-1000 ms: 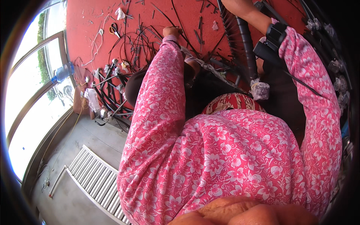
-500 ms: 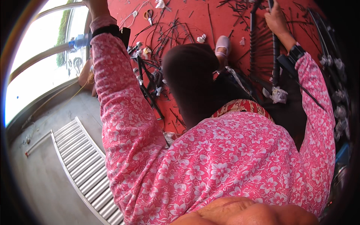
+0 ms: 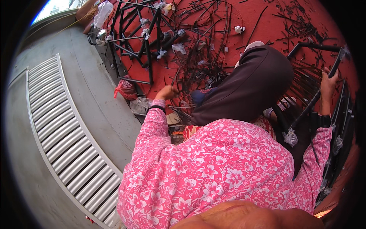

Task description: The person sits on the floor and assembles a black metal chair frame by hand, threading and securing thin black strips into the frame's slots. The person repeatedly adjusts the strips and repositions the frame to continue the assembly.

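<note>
Since half a second ago the left hand (image 3: 166, 92) has come down from beside the window to the heap of black strips (image 3: 198, 72) on the red mat (image 3: 263, 19), while the right hand (image 3: 327, 84) has stayed up on the black frame (image 3: 312, 103). The left fingers are curled together into the near edge of the strips; whether they pinch one is too small to tell. The right fingers are wrapped tight round a slanted bar of the frame, which rises past the pink floral sleeve (image 3: 320, 152). A person's dark head covering (image 3: 248, 87) sits between the hands. Farther left lie a red net bag (image 3: 125, 88), grey floor and a white ribbed panel (image 3: 65, 145).
</note>
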{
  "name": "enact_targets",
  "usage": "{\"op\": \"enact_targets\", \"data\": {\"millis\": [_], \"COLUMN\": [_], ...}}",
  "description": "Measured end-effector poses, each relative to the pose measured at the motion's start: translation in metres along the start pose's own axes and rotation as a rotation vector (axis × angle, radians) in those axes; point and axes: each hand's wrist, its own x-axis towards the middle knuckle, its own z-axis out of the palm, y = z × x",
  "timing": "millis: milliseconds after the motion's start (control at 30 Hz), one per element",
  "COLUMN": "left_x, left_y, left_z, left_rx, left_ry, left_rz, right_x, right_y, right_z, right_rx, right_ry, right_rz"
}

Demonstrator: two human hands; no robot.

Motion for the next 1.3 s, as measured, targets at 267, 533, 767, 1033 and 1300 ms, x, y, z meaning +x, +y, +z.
{"op": "enact_targets", "data": {"millis": [267,533,767,1033,1300], "left_x": [0.033,0.167,0.232,0.250,-0.011], "left_y": [-0.134,0.069,0.144,0.259,0.517], "left_z": [0.158,-0.007,0.028,0.009,-0.095], "left_rx": [0.542,-0.567,0.396,-0.198,-0.655], "left_ry": [-0.322,0.383,0.253,0.566,0.507], "left_rz": [0.170,-0.010,0.377,0.441,1.779], "right_x": [0.002,0.005,0.004,0.005,0.020], "right_y": [0.016,0.035,0.040,0.028,0.050], "right_z": [-0.013,-0.025,-0.028,-0.024,-0.010], "right_rx": [0.145,0.161,0.146,0.166,-0.050], "right_ry": [-0.070,-0.111,-0.095,-0.107,-0.010], "right_rz": [0.000,0.060,0.057,0.033,-0.155]}}
